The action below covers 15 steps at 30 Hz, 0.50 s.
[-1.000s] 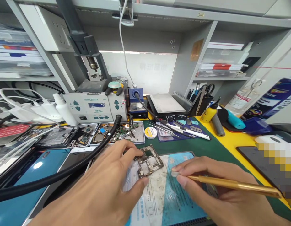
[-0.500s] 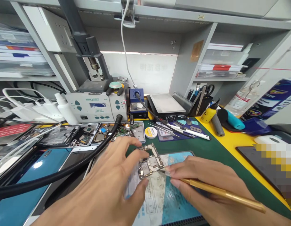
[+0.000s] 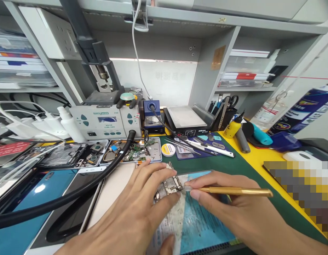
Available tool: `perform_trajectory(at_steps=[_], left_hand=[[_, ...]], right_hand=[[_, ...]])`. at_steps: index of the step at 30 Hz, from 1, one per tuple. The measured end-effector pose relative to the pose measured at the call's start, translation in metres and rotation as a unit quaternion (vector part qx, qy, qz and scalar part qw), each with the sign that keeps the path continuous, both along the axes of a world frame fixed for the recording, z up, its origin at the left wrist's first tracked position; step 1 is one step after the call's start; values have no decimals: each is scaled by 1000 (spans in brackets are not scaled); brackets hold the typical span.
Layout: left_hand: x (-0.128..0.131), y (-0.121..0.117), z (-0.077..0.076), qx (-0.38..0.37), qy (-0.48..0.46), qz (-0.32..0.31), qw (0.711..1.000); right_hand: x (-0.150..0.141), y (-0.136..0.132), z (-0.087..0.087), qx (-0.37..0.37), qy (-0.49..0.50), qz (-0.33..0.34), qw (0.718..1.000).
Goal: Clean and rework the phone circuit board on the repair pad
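Note:
A small phone circuit board (image 3: 176, 182) is pinched by the fingers and thumb of my left hand (image 3: 150, 198), which covers much of its left part. It is over a worn blue and white work pad (image 3: 203, 219). My right hand (image 3: 232, 202) grips a slim gold-handled knife (image 3: 238, 191) like a pen, the handle lying nearly level and pointing right. Its tip is at the board's right edge, mostly hidden by my fingertips. I cannot tell whether the tip touches the board.
Behind stand a grey hot-air station (image 3: 108, 122), a tray of loose boards (image 3: 155, 145), a round tin (image 3: 168, 150) and a soldering iron (image 3: 219, 150). A thick black hose (image 3: 86, 191) crosses phones on the left. A yellow bottle (image 3: 232, 127) stands at right.
My left hand has moved right and its fingers have closed on the circuit board, covering more of it. The knife's handle has swung up to nearly level. The camera view has shifted slightly.

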<state>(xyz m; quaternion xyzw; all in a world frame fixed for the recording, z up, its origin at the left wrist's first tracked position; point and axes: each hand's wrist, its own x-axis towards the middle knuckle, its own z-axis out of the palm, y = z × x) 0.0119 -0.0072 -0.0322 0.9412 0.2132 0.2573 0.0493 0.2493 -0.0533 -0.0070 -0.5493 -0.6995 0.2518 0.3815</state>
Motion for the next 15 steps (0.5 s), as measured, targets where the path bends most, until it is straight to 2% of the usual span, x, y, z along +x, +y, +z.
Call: perform_trajectory(at_steps=[5, 11, 15], left_hand=[[2, 2, -4, 26, -15, -14, 999], [2, 5, -6, 22, -36, -23, 999], [0, 7, -6, 62, -31, -37, 997]], right_hand=[[-1, 2, 0, -10, 4, -9, 1000], [0, 1, -1, -14, 1, -10, 1000], [-1, 0, 1, -18, -3, -3, 1000]])
